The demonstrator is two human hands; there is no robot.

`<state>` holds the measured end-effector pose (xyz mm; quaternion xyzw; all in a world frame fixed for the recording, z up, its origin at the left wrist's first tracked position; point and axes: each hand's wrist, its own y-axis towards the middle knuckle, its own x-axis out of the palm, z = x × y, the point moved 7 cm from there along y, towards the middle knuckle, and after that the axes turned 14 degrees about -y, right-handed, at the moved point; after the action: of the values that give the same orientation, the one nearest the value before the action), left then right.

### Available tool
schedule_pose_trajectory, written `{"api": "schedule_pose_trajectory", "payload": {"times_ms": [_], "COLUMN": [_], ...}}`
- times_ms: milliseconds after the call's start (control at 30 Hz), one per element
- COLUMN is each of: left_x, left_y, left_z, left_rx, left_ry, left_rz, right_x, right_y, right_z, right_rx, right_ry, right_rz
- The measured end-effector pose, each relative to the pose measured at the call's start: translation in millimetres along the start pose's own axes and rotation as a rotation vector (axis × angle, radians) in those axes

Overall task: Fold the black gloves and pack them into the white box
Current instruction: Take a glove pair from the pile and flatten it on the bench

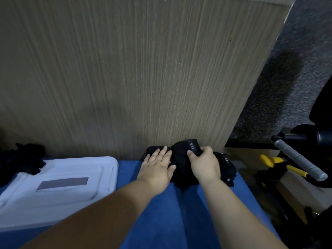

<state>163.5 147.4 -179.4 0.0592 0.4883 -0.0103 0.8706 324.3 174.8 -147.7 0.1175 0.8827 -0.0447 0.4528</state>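
Observation:
A black glove (181,159) lies bunched on the blue surface against the wooden panel. My left hand (158,168) lies flat on its left part, fingers straight. My right hand (203,162) pinches the glove's raised cuff, which bears a small grey label. A second black glove (225,168) lies just to the right, partly under my right wrist. The white box (59,186) sits at the lower left with its lid on. More black gloves (23,159) lie piled on the box's far left corner.
A tall wooden panel (125,69) stands right behind the gloves. To the right, past the blue surface (161,221), are a yellow-handled tool (280,164), a grey bar (298,160) and dark chair parts over speckled floor.

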Motion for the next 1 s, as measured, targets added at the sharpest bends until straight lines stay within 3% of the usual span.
{"api": "schedule_pose_trajectory", "payload": {"times_ms": [167, 233, 300, 367, 433, 600, 1000], "left_x": [0.5, 1.3, 0.1, -2.1, -2.1, 5.2, 11.9], "left_y": [-2.0, -1.4, 0.3, 4.2, 10.2, 20.5, 14.3], "left_z": [-0.9, -0.4, 1.2, 6.9, 12.4, 15.1, 16.2], "left_rx": [0.047, 0.042, 0.026, 0.034, 0.045, 0.055, 0.029], "left_ry": [0.004, 0.004, 0.023, 0.061, 0.105, 0.127, 0.128], "left_rz": [0.003, 0.004, 0.010, 0.022, 0.022, -0.044, -0.079], "right_x": [-3.7, -8.8, -8.4, -4.3, 2.5, 15.1, 32.0], "right_y": [-4.4, -7.2, -9.3, -10.8, -9.2, -1.9, 1.2], "right_z": [-0.7, -4.5, -15.2, -23.2, -24.0, -7.5, 7.7], "right_rx": [-0.081, -0.195, -0.427, -0.637, -0.715, -0.624, -0.520], "right_ry": [-0.432, -0.431, -0.394, -0.402, -0.431, -0.485, -0.529], "right_rz": [0.204, 0.333, 0.400, 0.406, 0.298, -0.037, -0.125]}}
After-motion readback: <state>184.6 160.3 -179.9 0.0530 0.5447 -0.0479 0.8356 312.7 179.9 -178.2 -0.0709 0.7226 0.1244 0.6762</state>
